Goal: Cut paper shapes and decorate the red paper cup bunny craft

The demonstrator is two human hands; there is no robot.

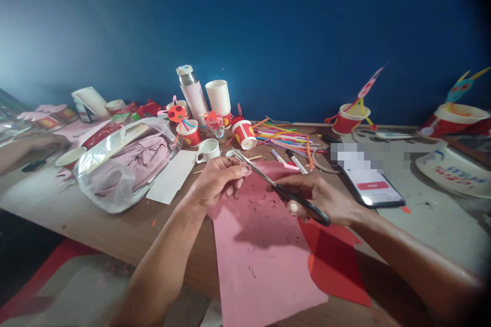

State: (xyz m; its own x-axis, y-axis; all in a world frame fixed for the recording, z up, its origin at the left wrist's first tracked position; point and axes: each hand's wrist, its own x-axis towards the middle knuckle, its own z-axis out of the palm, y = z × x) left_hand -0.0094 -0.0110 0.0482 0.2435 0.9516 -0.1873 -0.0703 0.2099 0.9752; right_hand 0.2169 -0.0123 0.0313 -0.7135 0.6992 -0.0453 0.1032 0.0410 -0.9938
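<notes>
My right hand grips a pair of scissors with black handles, the blades pointing up and left. The blade tips reach the fingers of my left hand, which is closed in a pinch. Whatever sits between those fingertips is too small to make out. Below both hands lies a pink paper sheet, dotted with small dark scraps. Red paper shows from under its right side.
A plastic bag with pink cloth, a white mug, red paper cups, a flask, and several straws stand or lie behind. At right rests a phone. Another person's arm is at far left.
</notes>
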